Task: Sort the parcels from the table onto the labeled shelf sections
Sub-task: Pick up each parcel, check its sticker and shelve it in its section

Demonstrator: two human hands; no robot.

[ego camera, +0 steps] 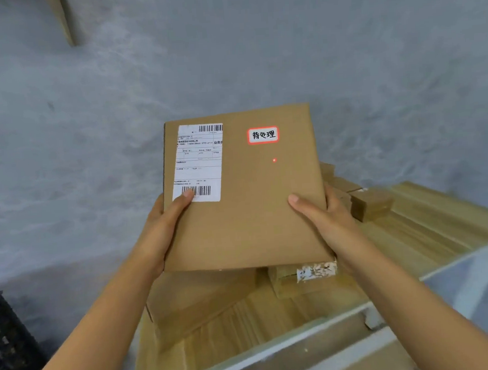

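Note:
A flat brown cardboard parcel (252,201) is held up in front of me above the table. It bears a white shipping label with barcodes (198,163) on its left and a small red-framed white sticker with handwritten characters (263,135) at its upper right. My left hand (165,228) grips its lower left edge, thumb on the label. Gripping the lower right edge is my right hand (323,222), its thumb lying on the top face. A small red light dot shows on the parcel.
Under the held parcel a light wooden table (430,229) carries more brown parcels: a large flat one (199,300), a small one with a torn label (301,279) and small boxes (371,204) at the right. A black crate (8,345) stands lower left on the grey floor.

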